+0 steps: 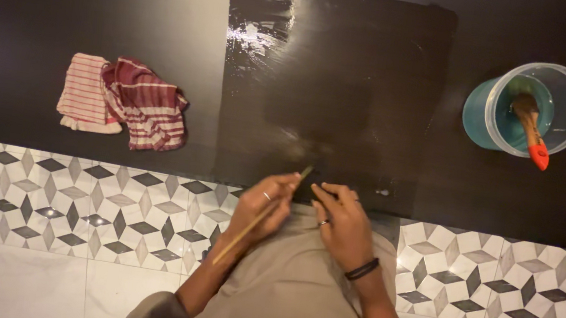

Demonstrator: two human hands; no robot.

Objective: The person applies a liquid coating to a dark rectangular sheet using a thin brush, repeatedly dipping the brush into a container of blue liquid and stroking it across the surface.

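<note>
The person's left hand holds a thin brush with closed fingers at the near edge of the wet black sheet on the dark bench, while the right hand, fingers curled narrow, touches the sheet just beside it.

A home floor serves as a makeshift art corner: patterned grey-and-white tiles with diamond motifs give way to plain marble-look tiles, while a broad black mat covers the ground. On it lie a glossy, wet-painted black sheet, a clear plastic cup holding a paintbrush, and a crumpled striped rag.
</note>
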